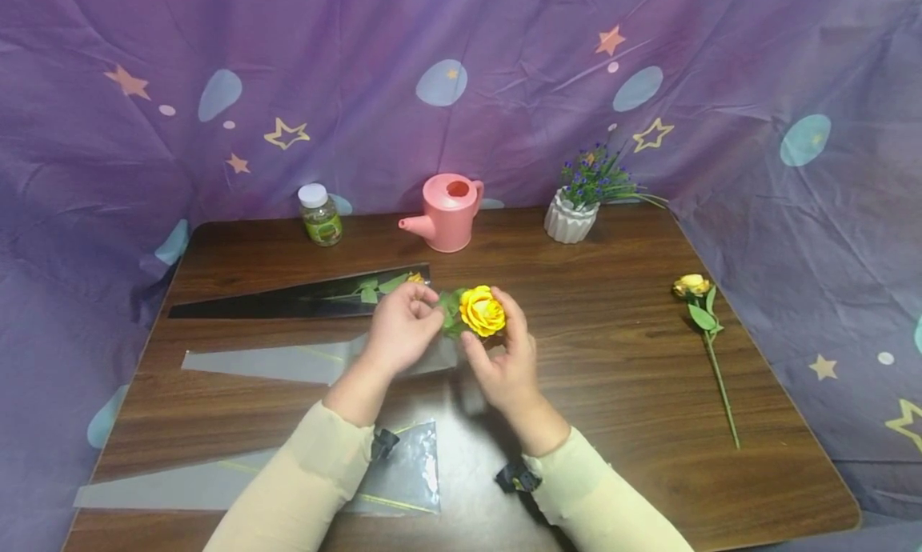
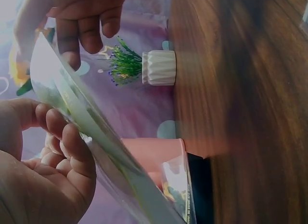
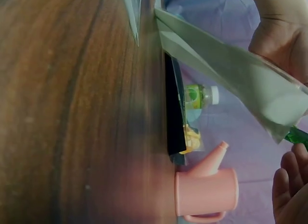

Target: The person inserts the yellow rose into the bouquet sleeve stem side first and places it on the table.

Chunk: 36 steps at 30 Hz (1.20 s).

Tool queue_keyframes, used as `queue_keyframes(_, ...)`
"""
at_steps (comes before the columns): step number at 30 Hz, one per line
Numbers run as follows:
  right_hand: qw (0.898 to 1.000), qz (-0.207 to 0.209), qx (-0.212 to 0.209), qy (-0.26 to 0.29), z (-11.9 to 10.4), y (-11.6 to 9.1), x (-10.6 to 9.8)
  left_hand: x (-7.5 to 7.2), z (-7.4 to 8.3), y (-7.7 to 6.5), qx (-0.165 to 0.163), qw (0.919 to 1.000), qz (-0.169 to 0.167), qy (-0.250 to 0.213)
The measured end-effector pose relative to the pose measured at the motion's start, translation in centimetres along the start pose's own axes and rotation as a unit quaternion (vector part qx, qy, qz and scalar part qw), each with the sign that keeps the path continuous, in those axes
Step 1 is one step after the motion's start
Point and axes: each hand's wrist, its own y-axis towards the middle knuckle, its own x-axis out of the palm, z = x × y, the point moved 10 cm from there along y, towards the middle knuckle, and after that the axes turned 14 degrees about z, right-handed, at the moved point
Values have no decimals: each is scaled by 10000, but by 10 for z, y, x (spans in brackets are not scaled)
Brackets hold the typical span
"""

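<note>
A yellow rose with green leaves stands at the mouth of a translucent tapered flower sleeve, which slants up off the table. My left hand grips the sleeve near its wide end, just left of the bloom, with curled fingers. Around the bloom's right side is my right hand, thumb below and fingers extended above; whether they touch the petals is hard to tell. In the left wrist view the right hand has loosely straight fingers. The rose's stem is hidden by the sleeve and left hand.
Another rose lies in a black sleeve behind the hands. A flat empty sleeve lies in front, partly under the left arm. A loose yellow rose lies at right. A jar, pink watering can and potted plant line the back.
</note>
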Motion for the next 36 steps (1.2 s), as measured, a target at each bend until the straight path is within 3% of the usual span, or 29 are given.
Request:
queue_keyframes(7,9997,-147,-147,-146,0,-5,6,0,9,-3,232,9996,-81,-131)
queue_keyframes(14,9989,-261,-205,-336,3,-10,9,-4,14,-5,163,9995,32,-268)
queue_keyframes(28,9913,-1025,-530,-637,3,-18,22,-9,23,-8,227,9990,21,-378)
queue_keyframes(33,9858,-1500,-369,-663,8,-22,28,-10,23,-9,286,9991,1,-328)
queue_keyframes(36,9867,-1501,-250,-572,11,-21,26,-9,21,-10,270,9992,-47,-285)
